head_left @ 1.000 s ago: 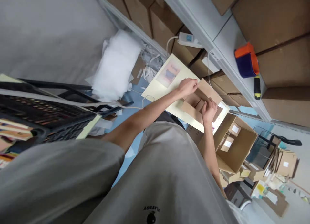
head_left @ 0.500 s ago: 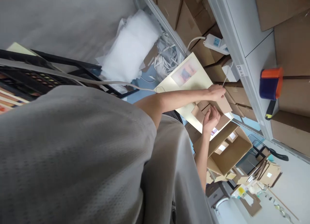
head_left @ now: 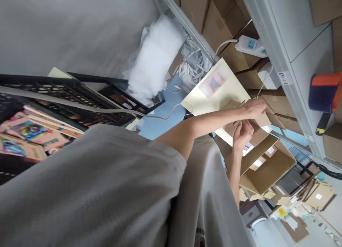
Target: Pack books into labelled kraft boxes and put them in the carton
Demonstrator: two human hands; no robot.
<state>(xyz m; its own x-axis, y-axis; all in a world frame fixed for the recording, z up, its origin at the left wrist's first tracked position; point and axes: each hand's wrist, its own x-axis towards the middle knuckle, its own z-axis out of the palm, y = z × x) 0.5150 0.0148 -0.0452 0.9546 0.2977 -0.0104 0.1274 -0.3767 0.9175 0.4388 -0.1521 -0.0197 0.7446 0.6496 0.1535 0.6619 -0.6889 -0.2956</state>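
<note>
My left hand (head_left: 255,108) reaches across from above, its fingers bent over a brown folding cardboard box (head_left: 260,134). My right hand (head_left: 243,133) lies below it, fingers curled in against the box's near flaps; its fingertips are partly hidden. The box has its flaps raised and partly folded. Under it lies a pale yellow board (head_left: 232,86) with a blurred pinkish picture printed on it.
A large open carton (head_left: 263,172) stands beside the board. Shelves with brown boxes (head_left: 217,24) and a power strip (head_left: 251,45) line the far side. White packing foam (head_left: 156,58), a black crate (head_left: 91,88) and a loose cable (head_left: 80,105) lie left.
The view has swung, shifting the scene rightward and showing more of the crate. Both hands stay at the box; the left now covers more of its upper flap.
</note>
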